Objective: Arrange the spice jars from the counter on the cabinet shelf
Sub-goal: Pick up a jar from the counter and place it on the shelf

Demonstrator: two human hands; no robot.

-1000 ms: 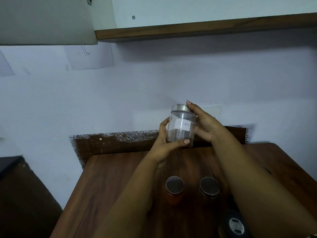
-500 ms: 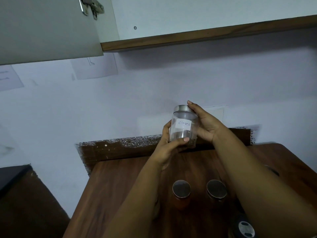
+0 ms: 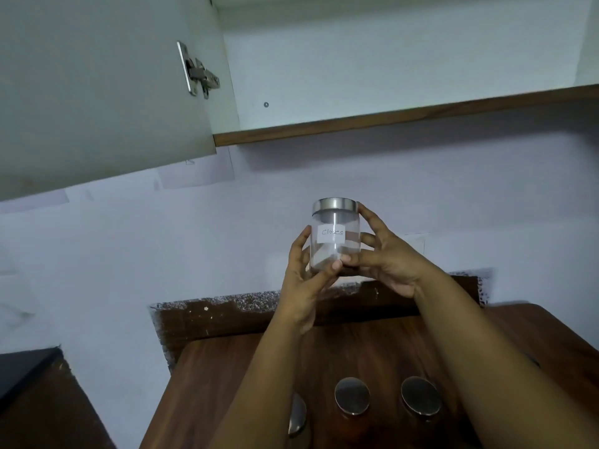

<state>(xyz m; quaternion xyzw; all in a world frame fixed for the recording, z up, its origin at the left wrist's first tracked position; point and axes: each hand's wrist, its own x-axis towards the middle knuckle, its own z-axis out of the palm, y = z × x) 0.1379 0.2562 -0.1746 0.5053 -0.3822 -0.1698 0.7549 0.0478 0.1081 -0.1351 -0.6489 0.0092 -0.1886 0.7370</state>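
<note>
A clear glass spice jar (image 3: 335, 236) with a steel lid and a white label reading "Cloves" is held upright in the air in front of the wall. My left hand (image 3: 303, 277) grips its lower left side and my right hand (image 3: 385, 257) wraps its right side up to the lid. Above, the cabinet shelf (image 3: 389, 116) has a wooden front edge and a white interior. Three more jars stand on the wooden counter (image 3: 210, 384) below my arms: one partly hidden (image 3: 297, 416), one in the middle (image 3: 352, 396), one to the right (image 3: 420, 396).
The open cabinet door (image 3: 97, 92) with a metal hinge (image 3: 199, 72) hangs at the upper left. A white wall lies behind the counter. A dark surface (image 3: 29, 393) sits at the lower left.
The view has tilted upward, showing more of the cabinet interior and door. Both hands have raised the cloves jar, and my right fingers now also curl across its front.
</note>
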